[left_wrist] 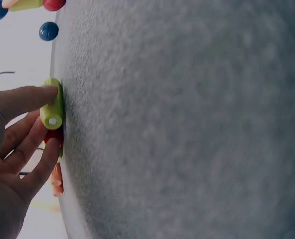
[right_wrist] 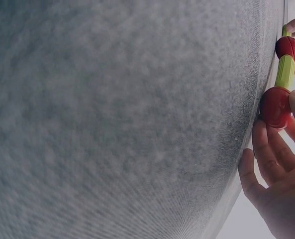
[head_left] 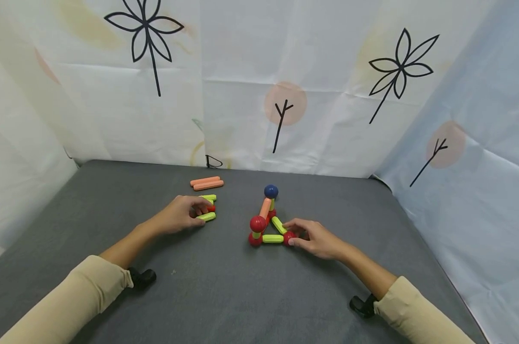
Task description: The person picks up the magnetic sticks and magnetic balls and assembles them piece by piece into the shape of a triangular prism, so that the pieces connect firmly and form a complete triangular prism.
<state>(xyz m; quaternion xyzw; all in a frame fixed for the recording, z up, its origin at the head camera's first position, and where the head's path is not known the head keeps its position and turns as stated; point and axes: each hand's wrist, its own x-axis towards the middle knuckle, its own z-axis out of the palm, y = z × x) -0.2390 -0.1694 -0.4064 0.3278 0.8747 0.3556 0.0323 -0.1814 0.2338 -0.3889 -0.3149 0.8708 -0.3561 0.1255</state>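
Observation:
My left hand [head_left: 183, 214] pinches a short yellow-green rod [head_left: 207, 217], with the thumb along it in the left wrist view. Just beyond the rod lie a red ball [head_left: 211, 209] and another yellow-green rod [head_left: 209, 197], partly behind the fingers. My right hand [head_left: 317, 239] holds a red ball [head_left: 288, 238], thumb on one side and fingers on the other. That ball is a corner of a ball-and-rod frame, joined to a yellow-green rod [head_left: 272, 238] and a slanting one [head_left: 278, 225]. A raised orange rod [head_left: 265, 208] runs between a red ball [head_left: 257, 223] and a blue ball [head_left: 271, 191].
Two orange rods [head_left: 208, 185] lie side by side beyond my left hand on the grey tabletop [head_left: 190, 296]. A separate blue ball [left_wrist: 49, 31] shows in the left wrist view. Patterned white cloth [head_left: 242, 57] hangs behind the table and along both sides.

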